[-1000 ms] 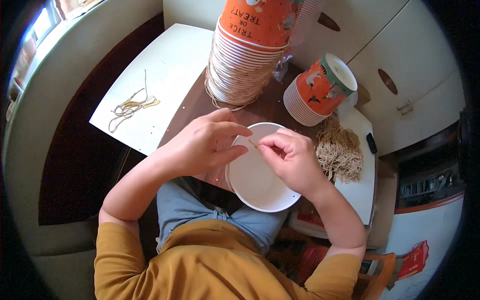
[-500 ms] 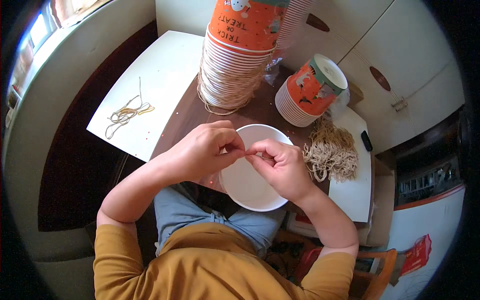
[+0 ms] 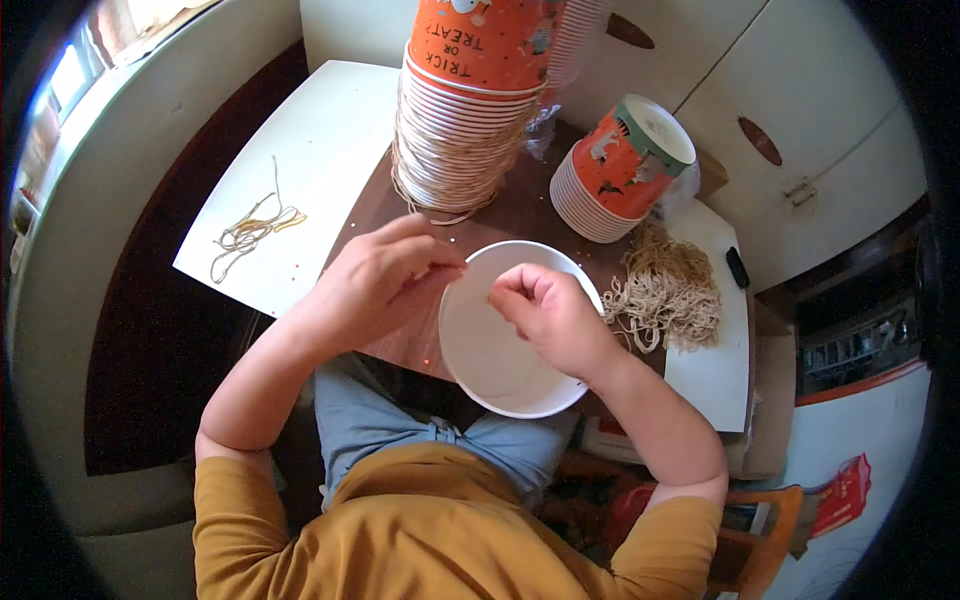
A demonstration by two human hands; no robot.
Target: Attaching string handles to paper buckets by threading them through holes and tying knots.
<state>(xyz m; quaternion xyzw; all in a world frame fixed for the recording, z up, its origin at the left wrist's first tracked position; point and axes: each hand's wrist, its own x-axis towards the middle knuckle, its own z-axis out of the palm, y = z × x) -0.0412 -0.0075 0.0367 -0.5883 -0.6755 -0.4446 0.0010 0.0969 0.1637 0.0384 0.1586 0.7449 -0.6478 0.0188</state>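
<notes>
- The step in hand looks like fine fingertip work above the open white bucket, which stands mouth up at the near edge of the bench, partly over the lap.
- Left hand: beside the bucket's left rim, fingers bent; blur hides whether the grip is clenched or released.
- Right hand: over the mouth, thumb and forefinger drawn together; I cannot tell whether cord lies between them.
- The next move, I judge, calls for a precise pinch and small, level motions, with both wrists clear of the rim.
- Far side: a tall stack of upturned buckets, wound with cord, limits forward reach; a shorter stack stands to its right.
- Right: a cord pile lies close beside the bucket and could snag the right forearm.
- Left: brown surface gives the left hand some room, before the white leaf with its loose cords.
- The near edge offers little margin; a downward push could tip the bucket.
</notes>
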